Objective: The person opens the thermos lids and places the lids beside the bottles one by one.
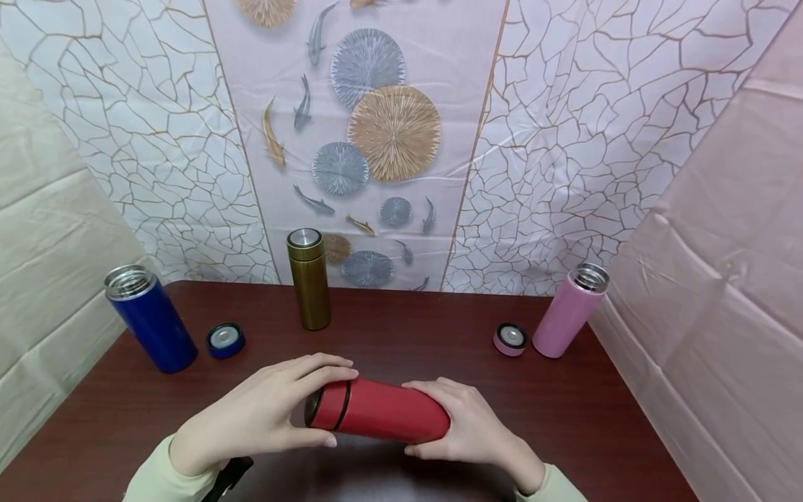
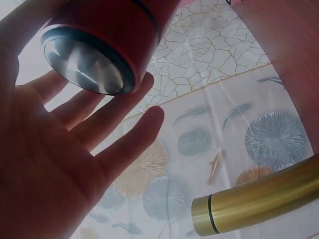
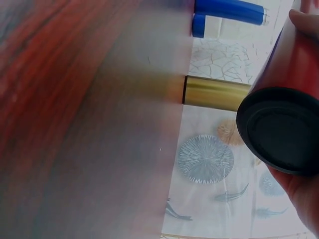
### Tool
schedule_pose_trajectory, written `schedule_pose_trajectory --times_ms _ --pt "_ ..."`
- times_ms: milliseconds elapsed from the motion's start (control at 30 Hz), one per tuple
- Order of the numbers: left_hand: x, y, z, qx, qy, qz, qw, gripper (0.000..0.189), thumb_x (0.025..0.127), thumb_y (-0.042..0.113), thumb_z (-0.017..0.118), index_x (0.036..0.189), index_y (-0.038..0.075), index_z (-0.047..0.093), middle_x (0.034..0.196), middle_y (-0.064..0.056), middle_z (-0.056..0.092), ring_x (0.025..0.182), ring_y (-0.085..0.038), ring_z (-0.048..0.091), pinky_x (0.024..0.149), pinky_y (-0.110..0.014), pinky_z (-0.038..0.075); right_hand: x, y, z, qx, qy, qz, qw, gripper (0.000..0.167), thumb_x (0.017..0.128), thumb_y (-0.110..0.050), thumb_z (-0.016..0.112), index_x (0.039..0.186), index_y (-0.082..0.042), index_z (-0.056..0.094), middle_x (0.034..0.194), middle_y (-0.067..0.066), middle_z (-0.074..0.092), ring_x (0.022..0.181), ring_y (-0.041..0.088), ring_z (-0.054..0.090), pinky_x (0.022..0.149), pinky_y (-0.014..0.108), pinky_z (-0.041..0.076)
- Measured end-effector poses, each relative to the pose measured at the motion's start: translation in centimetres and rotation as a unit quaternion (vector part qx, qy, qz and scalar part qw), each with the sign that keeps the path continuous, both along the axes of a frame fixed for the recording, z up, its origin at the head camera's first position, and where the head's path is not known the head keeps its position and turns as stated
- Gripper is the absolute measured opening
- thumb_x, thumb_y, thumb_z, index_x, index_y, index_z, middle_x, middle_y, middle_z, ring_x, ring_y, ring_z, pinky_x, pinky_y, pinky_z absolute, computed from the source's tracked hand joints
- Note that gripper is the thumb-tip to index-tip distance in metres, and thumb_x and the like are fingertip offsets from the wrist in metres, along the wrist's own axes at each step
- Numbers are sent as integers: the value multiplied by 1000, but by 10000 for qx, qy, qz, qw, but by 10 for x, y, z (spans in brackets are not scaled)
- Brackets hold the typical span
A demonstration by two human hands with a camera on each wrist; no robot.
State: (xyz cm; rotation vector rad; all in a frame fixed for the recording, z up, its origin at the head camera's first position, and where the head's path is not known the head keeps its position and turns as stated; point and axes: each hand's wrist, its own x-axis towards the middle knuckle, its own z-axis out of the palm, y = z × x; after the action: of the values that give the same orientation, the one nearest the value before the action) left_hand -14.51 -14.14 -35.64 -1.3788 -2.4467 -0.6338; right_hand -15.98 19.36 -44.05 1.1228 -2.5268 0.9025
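Observation:
A red thermos bottle (image 1: 395,411) lies tilted on its side in the air over the table, its lidded end towards the left. My right hand (image 1: 467,425) grips it near the base; the black bottom (image 3: 281,132) faces the right wrist view. Around the lid, my left hand (image 1: 270,404) has its fingers spread, with fingertips at the upper side and the thumb just below. The shiny lid top (image 2: 82,62) faces the left palm, with a gap between them.
An uncapped blue thermos (image 1: 153,324) stands at left beside its blue lid (image 1: 226,340). A capped gold thermos (image 1: 309,282) is at the back. On the right, an uncapped pink thermos (image 1: 567,314) stands by its pink lid (image 1: 511,339). Patterned cloth (image 1: 533,174) hangs behind the table.

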Motion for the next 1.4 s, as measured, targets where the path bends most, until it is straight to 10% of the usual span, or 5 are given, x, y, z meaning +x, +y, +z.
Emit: schedule_pose_trajectory --times_ms 233,433,767,1100,1400 --pt "0 -3 -1 78 -4 -190 9998 63 87 49 76 141 27 52 135 11 53 114 -7 59 88 -35 54 0 0 0 -25 -61 35 10000 73 73 -58 84 137 -38 57 117 -16 65 92 1 58 70 27 51" --pt "3 -3 -4 -26 43 417 9991 63 83 64 72 134 28 59 120 18 61 104 -2 61 83 -33 55 2 0 1 -5 69 105 9999 72 74 -56 84 138 -37 56 116 -15 65 89 2 57 68 25 51" --pt "3 -1 -3 -255 -1000 1094 9886 56 83 71 66 121 30 62 97 20 62 82 4 56 72 -26 52 3 -1 3 128 348 127 9992 73 74 -57 83 138 -34 57 113 -15 66 89 1 58 68 25 51" --pt "0 1 -7 66 -113 204 9997 78 84 50 79 150 29 44 140 11 51 114 -7 60 87 -36 55 4 5 -1 -72 265 -262 9993 74 70 -57 86 135 -35 59 115 -18 66 90 1 57 68 26 51" --pt "-4 0 -8 158 329 57 9993 75 76 30 89 141 25 52 136 11 53 113 -6 59 87 -35 55 1 6 -2 -59 286 -232 9993 76 68 -56 88 135 -35 59 117 -19 65 92 1 58 70 27 52"
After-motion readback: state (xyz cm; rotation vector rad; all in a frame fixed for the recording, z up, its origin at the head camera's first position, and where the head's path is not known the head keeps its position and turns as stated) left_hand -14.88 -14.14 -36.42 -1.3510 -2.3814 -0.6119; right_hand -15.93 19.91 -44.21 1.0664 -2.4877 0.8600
